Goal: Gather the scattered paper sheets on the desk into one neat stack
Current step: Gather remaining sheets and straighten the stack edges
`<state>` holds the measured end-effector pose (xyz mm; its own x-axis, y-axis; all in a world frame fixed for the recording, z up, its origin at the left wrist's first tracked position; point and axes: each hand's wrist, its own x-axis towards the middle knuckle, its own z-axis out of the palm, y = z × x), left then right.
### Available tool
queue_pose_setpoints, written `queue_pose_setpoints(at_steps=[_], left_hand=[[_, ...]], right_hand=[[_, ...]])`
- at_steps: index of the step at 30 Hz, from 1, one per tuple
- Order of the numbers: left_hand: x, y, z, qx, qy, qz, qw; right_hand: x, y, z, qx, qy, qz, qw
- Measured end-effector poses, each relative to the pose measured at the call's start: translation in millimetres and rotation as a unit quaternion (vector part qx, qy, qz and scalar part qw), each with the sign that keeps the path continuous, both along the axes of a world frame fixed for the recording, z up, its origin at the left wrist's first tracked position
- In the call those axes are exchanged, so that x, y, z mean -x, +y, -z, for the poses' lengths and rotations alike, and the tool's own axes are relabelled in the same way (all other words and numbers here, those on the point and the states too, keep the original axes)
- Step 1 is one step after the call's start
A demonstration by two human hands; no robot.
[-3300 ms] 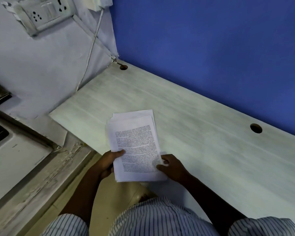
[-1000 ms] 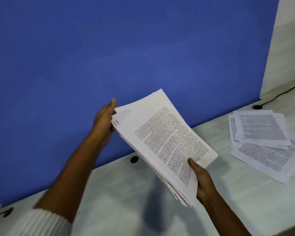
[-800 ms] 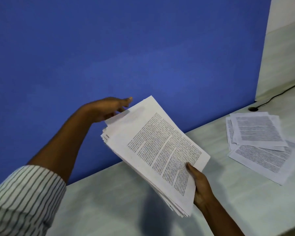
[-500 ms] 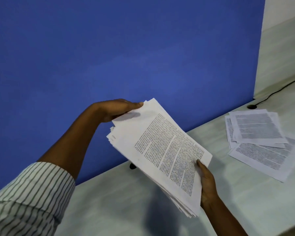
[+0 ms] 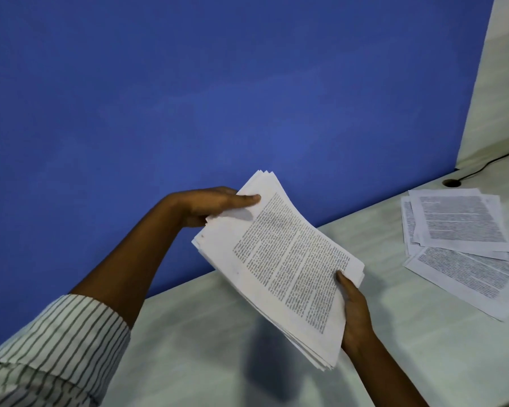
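I hold a thick stack of printed paper sheets (image 5: 279, 265) tilted in the air above the pale desk (image 5: 206, 348). My left hand (image 5: 209, 205) grips the stack's far upper corner, thumb on top. My right hand (image 5: 353, 311) holds the near lower edge from below, thumb pressed on the top sheet. The stack's edges are slightly uneven. Several loose printed sheets (image 5: 465, 245) lie overlapping and skewed on the desk at the right, apart from both hands.
A blue partition (image 5: 218, 98) stands along the desk's back edge. A cable hole (image 5: 452, 183) with a black cable (image 5: 494, 160) sits behind the loose sheets. A pale side panel (image 5: 500, 92) rises at the far right.
My left hand has moved from behind the stack to its upper corner and taken hold of it. The stack stays raised in my right hand. The view shifted slightly left.
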<state>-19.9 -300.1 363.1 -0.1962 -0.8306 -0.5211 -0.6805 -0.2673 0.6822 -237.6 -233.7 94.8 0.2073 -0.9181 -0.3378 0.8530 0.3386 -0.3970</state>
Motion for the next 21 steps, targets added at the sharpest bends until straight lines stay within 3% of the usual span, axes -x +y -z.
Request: queue_pose_setpoints(at_steps=[3, 5, 8, 9, 10, 13, 17, 21], left_hand=[[-18.3, 16.3, 19.8, 0.006, 0.219, -0.136, 0.966], [-28.1, 27.9, 52.5, 0.019, 0.387, -0.214, 0.897], [-27.1, 50.2, 110.8, 0.018, 0.577, -0.246, 0.779], [-21.8, 57.1, 128.6, 0.010, 0.595, -0.250, 0.764], [-13.7, 63.0, 143.4, 0.011, 0.577, -0.261, 0.774], [-1.5, 76.0, 179.6, 0.083, 0.451, -0.299, 0.837], [-26.1, 92.5, 205.7, 0.113, 0.415, -0.371, 0.823], [-53.0, 121.9, 208.4, 0.062, 0.424, -0.356, 0.831]], right_hand=[[-6.6, -0.2, -4.1, 0.009, 0.030, -0.010, 0.999], [-7.9, -3.5, -7.1, 0.014, 0.037, -0.005, 0.999], [-12.7, -8.6, -9.4, 0.024, 0.023, 0.008, 0.999], [-14.5, -10.1, -6.9, 0.032, 0.025, 0.007, 0.999], [-16.8, -9.9, -4.8, 0.043, 0.031, 0.008, 0.999], [-24.0, -6.0, 3.1, 0.072, 0.080, -0.016, 0.994], [-18.5, 1.7, 11.6, 0.082, 0.152, -0.096, 0.980], [14.9, 12.1, 23.6, 0.025, 0.114, -0.248, 0.962]])
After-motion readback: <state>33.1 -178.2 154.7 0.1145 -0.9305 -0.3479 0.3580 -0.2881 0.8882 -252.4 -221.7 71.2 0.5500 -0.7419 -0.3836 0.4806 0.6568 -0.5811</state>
